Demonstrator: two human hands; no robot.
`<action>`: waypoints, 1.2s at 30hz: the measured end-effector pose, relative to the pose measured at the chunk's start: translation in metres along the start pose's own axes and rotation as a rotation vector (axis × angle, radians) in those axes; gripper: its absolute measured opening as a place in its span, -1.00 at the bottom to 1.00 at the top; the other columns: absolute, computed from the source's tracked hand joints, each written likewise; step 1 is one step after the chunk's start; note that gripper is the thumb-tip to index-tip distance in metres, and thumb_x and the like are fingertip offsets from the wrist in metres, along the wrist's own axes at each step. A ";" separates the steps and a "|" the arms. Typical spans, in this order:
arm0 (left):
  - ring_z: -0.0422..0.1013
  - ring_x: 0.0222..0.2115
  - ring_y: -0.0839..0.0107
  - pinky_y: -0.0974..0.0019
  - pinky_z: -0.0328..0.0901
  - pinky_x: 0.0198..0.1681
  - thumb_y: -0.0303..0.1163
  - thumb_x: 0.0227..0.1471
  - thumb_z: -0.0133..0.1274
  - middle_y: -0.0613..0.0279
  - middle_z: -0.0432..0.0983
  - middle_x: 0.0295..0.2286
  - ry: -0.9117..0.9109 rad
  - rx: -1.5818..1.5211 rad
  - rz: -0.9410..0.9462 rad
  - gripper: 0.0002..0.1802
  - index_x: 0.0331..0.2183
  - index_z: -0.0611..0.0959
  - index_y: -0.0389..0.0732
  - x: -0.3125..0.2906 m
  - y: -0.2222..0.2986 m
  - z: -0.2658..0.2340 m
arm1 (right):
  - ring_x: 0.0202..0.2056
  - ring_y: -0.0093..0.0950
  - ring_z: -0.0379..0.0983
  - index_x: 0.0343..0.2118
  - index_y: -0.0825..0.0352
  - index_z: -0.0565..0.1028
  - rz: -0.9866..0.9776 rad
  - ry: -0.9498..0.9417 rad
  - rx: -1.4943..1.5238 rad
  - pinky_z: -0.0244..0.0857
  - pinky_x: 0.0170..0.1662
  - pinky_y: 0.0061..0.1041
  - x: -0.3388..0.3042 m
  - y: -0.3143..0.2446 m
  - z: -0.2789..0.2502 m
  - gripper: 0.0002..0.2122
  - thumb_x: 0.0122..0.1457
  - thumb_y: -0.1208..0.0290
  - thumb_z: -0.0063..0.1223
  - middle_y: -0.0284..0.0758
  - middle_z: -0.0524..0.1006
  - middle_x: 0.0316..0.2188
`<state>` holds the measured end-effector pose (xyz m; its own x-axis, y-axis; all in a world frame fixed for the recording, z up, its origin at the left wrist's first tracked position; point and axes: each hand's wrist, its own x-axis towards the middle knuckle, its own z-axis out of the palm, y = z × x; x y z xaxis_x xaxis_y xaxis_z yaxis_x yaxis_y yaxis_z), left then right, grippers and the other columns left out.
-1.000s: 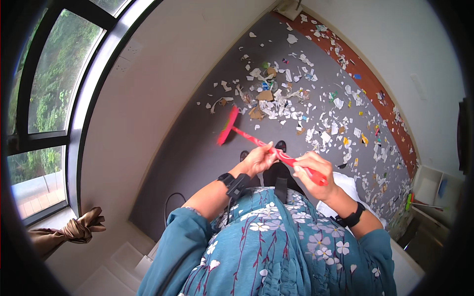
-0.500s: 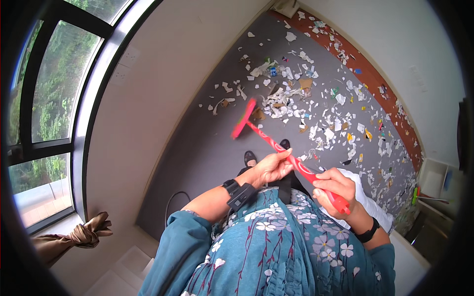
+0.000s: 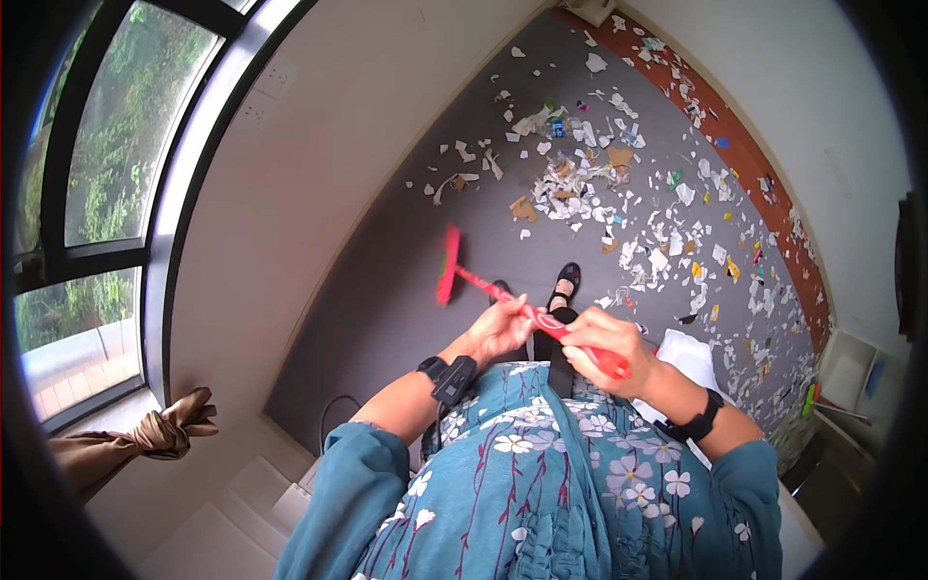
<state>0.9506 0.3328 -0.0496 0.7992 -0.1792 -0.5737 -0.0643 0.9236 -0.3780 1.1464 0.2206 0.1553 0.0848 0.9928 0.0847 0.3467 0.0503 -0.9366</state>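
A red broom slants across in front of me, its narrow pinkish-red head out to the left and blurred by motion. My left hand is wrapped round the middle of the red handle, above my feet. Closer to the handle's end, my right hand grips it near my waist. Torn scraps of paper lie heaped on the grey floor beyond, with brown cardboard bits among them. Whether the broom head touches the floor is hard to make out.
More scraps are scattered along the reddish-brown floor strip by the right wall. A white bag sits beside my right arm. At far right stands a pale open container. Windows and a knotted brown curtain are at left.
The broom head has swung left and nearer to me, away from the paper heap. Both hands have shifted left along with it, still on the handle. My right foot shows more fully.
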 end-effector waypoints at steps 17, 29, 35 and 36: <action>0.61 -0.30 0.06 0.38 0.61 -0.37 -0.25 0.27 0.02 -0.21 0.57 -0.26 0.109 0.116 -0.076 -0.53 -0.16 0.49 -0.60 0.003 -0.010 0.042 | -0.40 -0.34 0.54 -0.31 0.45 0.56 0.120 0.151 0.059 0.41 -0.33 -0.45 -0.037 -0.005 -0.018 -0.84 0.00 0.67 0.22 -0.18 0.54 -0.38; 0.61 -0.45 0.20 0.40 0.59 -0.46 -0.20 0.32 -0.07 -0.06 0.60 -0.37 -0.108 0.218 -0.268 -0.60 -0.25 0.53 -0.43 0.108 -0.075 0.106 | -0.53 -0.30 0.50 -0.36 0.45 0.54 0.068 0.255 -0.437 0.39 -0.48 -0.43 -0.065 -0.063 -0.062 -0.80 -0.10 0.66 0.27 -0.17 0.48 -0.42; 0.62 -0.37 0.23 0.41 0.59 -0.45 -0.20 0.32 -0.07 -0.05 0.61 -0.31 -0.079 0.342 -0.237 -0.61 -0.26 0.54 -0.41 0.080 -0.069 0.110 | -0.54 -0.33 0.50 -0.36 0.48 0.56 0.033 0.303 -0.390 0.37 -0.51 -0.47 -0.076 -0.067 -0.065 -0.79 -0.13 0.66 0.29 -0.16 0.50 -0.38; 0.62 -0.39 0.27 0.43 0.59 -0.42 -0.20 0.32 -0.07 -0.05 0.61 -0.29 -0.052 0.331 -0.247 -0.62 -0.24 0.54 -0.40 0.073 -0.063 0.108 | -0.50 -0.36 0.51 -0.33 0.46 0.56 0.074 0.330 -0.312 0.38 -0.47 -0.49 -0.079 -0.060 -0.063 -0.80 -0.07 0.66 0.28 -0.16 0.51 -0.37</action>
<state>1.0774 0.2981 0.0113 0.7965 -0.3993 -0.4541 0.3217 0.9157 -0.2408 1.1775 0.1325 0.2259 0.3958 0.9020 0.1723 0.5888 -0.1053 -0.8014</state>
